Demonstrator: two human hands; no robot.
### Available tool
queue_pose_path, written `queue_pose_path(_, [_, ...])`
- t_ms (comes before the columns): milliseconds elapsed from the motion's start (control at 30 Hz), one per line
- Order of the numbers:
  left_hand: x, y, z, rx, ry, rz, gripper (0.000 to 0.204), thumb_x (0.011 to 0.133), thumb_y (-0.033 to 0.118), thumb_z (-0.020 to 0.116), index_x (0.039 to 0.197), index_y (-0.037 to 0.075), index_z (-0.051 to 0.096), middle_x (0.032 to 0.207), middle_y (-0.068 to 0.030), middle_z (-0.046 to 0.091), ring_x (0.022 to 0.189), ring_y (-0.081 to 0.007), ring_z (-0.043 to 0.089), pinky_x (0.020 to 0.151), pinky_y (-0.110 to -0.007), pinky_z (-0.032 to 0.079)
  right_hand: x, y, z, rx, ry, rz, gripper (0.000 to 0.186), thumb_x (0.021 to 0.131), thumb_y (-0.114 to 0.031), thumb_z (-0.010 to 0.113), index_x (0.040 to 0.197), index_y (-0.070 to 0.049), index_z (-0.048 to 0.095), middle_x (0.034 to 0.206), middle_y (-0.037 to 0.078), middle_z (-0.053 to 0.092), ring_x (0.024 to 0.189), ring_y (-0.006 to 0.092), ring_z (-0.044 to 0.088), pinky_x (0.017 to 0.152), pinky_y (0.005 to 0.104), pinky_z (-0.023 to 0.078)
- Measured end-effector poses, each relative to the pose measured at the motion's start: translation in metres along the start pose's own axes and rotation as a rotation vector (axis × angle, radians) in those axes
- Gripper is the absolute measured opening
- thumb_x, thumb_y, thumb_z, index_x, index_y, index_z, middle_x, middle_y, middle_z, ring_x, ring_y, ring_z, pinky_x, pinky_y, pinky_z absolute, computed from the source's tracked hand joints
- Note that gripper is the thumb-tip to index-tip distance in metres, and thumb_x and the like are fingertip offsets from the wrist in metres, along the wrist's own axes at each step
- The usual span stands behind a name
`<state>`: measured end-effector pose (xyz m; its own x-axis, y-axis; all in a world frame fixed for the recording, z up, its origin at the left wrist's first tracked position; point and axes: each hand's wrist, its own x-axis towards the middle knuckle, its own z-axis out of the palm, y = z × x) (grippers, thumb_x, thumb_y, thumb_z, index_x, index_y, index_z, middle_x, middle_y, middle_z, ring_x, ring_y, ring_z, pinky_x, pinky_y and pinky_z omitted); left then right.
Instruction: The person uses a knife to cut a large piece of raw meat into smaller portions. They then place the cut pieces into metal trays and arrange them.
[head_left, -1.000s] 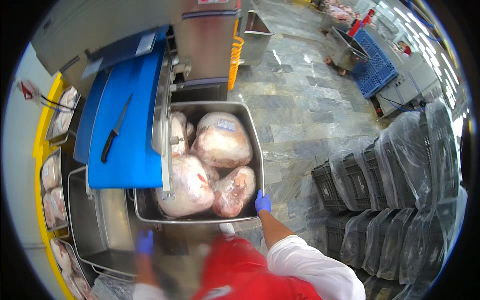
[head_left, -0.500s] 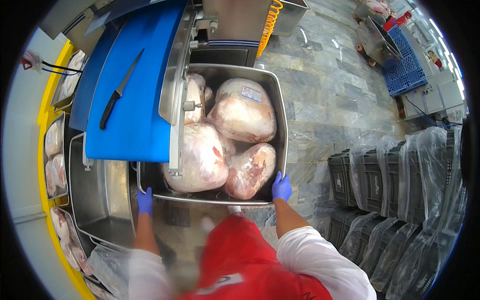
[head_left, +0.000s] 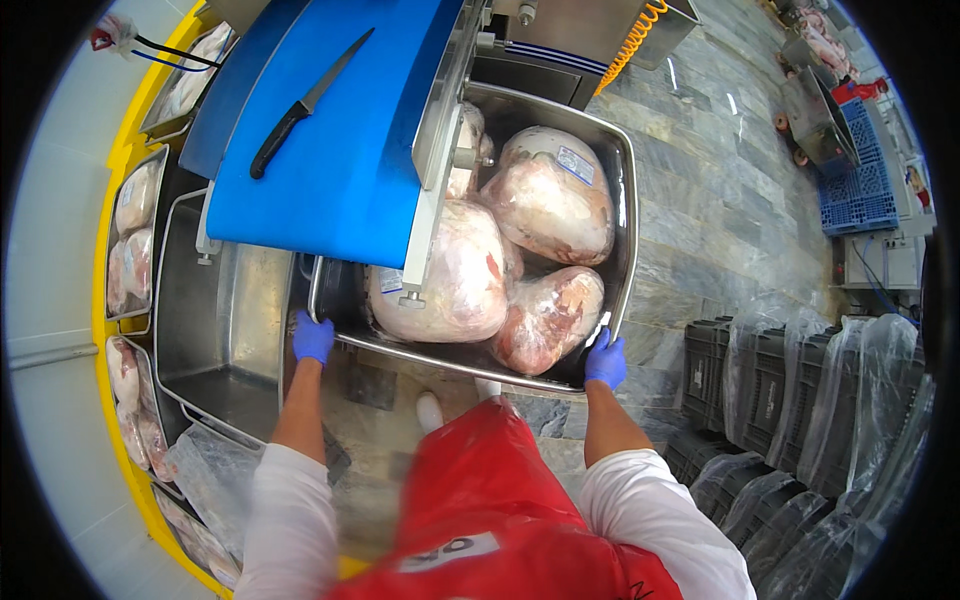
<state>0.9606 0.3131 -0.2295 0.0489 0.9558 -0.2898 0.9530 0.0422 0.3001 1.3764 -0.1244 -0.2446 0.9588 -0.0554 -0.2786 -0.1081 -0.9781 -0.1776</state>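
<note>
From here, the step in hand looks like shifting the steel tub [head_left: 430, 354], its left part under the end of the blue belt [head_left: 320, 190], wrapped meat pieces [head_left: 550, 195] inside. The left hand [head_left: 313, 338] and right hand [head_left: 605, 362] each have a closed grip on a near corner (some fingertips are hidden). I'd say moving it calls for an even pull. Printed labels [head_left: 575, 165] mark the meat, too small to read.

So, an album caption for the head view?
Left hand and right hand grip a metal tub of meat, partly under a blue belt.
</note>
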Motion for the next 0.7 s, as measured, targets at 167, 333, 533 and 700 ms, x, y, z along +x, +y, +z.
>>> queue_pose_path(167, [0.037, 0.031, -0.025, 0.283, -0.028, 0.246, 0.038, 0.089, 0.027, 0.068, 0.116, 0.002, 0.059, 0.103, -0.0304, 0.069, 0.101, -0.0483, 0.065, 0.088, -0.055, 0.053, 0.0, 0.002, 0.002, -0.015, 0.037, -0.009, 0.056, 0.102, -0.057, 0.042, 0.109, -0.005, 0.06, 0.095, 0.027, 0.071, 0.087, 0.0475, 0.069, 0.076, 0.0581, 0.052])
queue_pose_path(333, [0.057, 0.029, -0.027, 0.462, -0.067, 0.306, 0.041, 0.088, 0.027, 0.071, 0.117, 0.002, 0.061, 0.107, -0.0289, 0.069, 0.101, -0.0477, 0.066, 0.089, -0.054, 0.053, 0.005, 0.011, 0.007, 0.053, -0.022, -0.012, 0.057, 0.102, -0.058, 0.042, 0.111, -0.004, 0.058, 0.091, 0.03, 0.07, 0.085, 0.0513, 0.068, 0.075, 0.0597, 0.051])
queue_pose_path(533, [0.033, 0.028, -0.027, 0.471, -0.03, 0.281, 0.049, 0.086, 0.029, 0.072, 0.123, -0.001, 0.059, 0.11, -0.029, 0.069, 0.104, -0.0476, 0.066, 0.091, -0.053, 0.053, 0.007, 0.001, -0.009, 0.057, -0.095, -0.022, 0.056, 0.103, -0.057, 0.041, 0.112, -0.003, 0.055, 0.09, 0.031, 0.07, 0.085, 0.0516, 0.068, 0.075, 0.0592, 0.052])
queue_pose_path(700, [0.019, 0.014, -0.015, 0.412, -0.104, 0.26, 0.05, 0.086, 0.028, 0.071, 0.124, -0.002, 0.059, 0.109, -0.0303, 0.068, 0.104, -0.0485, 0.065, 0.091, -0.053, 0.053, 0.037, 0.006, -0.015, 0.007, -0.06, -0.061, 0.057, 0.103, -0.057, 0.041, 0.111, -0.003, 0.056, 0.09, 0.031, 0.07, 0.086, 0.0523, 0.067, 0.076, 0.0607, 0.051])
